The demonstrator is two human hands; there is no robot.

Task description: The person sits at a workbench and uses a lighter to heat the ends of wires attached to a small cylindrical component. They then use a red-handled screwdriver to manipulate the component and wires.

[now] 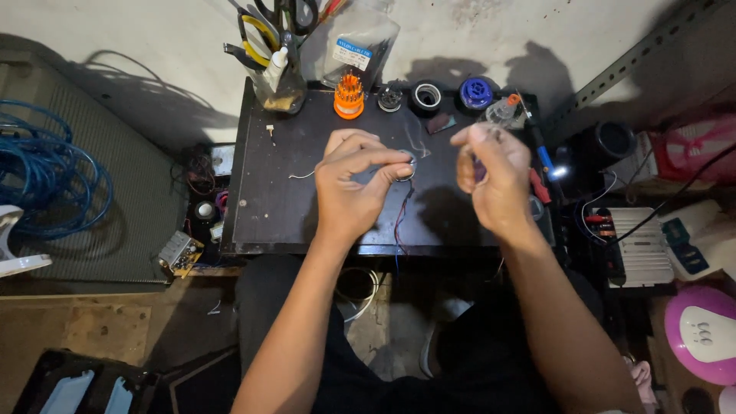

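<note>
Hands work above a small dark table (291, 207) set against a pale wall. Left hand (354, 180) pinches a small round part (405, 165) with trailing thin wires; right hand (494, 180) is curled, its hold unclear. Orange screwdriver set (349, 96), tape rolls (426, 97) and tool cup (276, 80) line the back edge; blue cable (46, 180) lies on the floor.

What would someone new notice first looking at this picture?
First, the two hands raised over the small dark table: the left hand pinches a small ring-shaped part trailing thin red and dark wires, and the right hand is held up beside it. Next come the orange screwdriver bit set at the table's far edge and the blue cable coil at far left.
</note>
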